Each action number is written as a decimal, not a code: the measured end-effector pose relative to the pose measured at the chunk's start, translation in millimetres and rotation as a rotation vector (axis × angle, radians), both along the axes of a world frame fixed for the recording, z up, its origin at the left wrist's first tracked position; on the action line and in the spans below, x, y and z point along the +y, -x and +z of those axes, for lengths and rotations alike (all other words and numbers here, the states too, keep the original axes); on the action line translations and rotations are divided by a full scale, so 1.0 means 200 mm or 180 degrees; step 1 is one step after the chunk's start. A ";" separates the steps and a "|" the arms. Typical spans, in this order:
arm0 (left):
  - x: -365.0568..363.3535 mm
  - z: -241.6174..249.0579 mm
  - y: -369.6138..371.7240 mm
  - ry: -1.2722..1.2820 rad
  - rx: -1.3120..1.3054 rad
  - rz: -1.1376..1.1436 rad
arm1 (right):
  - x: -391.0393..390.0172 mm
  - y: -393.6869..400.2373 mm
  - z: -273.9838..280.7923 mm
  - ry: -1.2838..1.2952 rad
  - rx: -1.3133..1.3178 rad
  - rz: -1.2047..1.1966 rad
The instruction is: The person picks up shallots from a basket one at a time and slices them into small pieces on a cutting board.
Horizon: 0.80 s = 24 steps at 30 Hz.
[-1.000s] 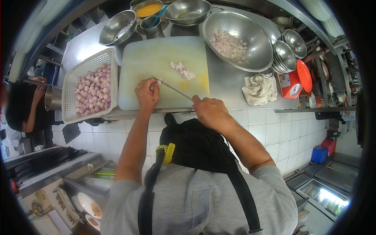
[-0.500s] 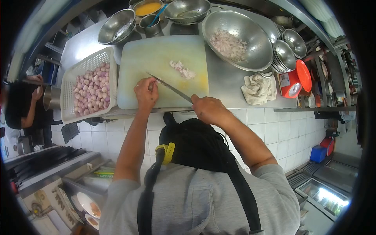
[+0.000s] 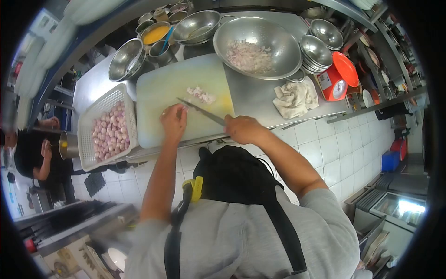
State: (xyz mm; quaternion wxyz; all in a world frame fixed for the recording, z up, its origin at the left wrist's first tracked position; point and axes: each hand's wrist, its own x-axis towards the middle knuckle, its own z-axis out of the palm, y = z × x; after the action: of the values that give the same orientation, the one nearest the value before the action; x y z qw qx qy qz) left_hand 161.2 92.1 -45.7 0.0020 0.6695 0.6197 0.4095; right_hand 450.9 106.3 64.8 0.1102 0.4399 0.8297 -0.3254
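My right hand (image 3: pixel 242 129) is closed round the handle of a kitchen knife (image 3: pixel 203 111), whose blade reaches left across the cutting board (image 3: pixel 158 93). The blade's front part lies just beside the fingertips of my left hand (image 3: pixel 173 122). Those fingers are curled on the board around a small pale shallot (image 3: pixel 185 108), mostly hidden by them. A little pile of chopped shallot (image 3: pixel 200 95) rests on the board beyond the knife. Left of the board, a white plastic basket (image 3: pixel 84 139) holds many peeled whole shallots (image 3: pixel 110 131).
A large colander (image 3: pixel 283 42) with chopped shallots stands behind the board. A crumpled cloth (image 3: pixel 296 98), a red scale (image 3: pixel 335 83) and stacked metal bowls (image 3: pixel 316 53) are to the right. More bowls (image 3: pixel 126 60) line the back. Another person (image 3: pixel 39 158) works at far left.
The view has turned and tilted, so the table appears slanted. Both hands remain close together at the board, with the knife still in the right hand and the chopped pile much the same.
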 end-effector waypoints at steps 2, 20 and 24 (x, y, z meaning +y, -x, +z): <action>0.02 0.00 -0.04 -0.0064 0.0047 0.0067 | -0.03 -0.02 0.06 -0.0216 0.0033 -0.0038; 0.03 -0.07 -0.02 0.0025 -0.0117 0.0105 | -0.13 0.02 0.06 -0.0772 0.0109 0.0107; 0.01 -0.04 -0.04 0.0039 0.0022 0.0152 | -0.13 0.03 0.03 -0.0687 0.0099 0.0055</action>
State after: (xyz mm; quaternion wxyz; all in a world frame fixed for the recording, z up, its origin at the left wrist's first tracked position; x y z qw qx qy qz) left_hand 169.4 94.0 -53.5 -0.0058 0.6559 0.6380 0.4033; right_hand 444.5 80.5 70.7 0.0522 0.4369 0.8653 -0.2400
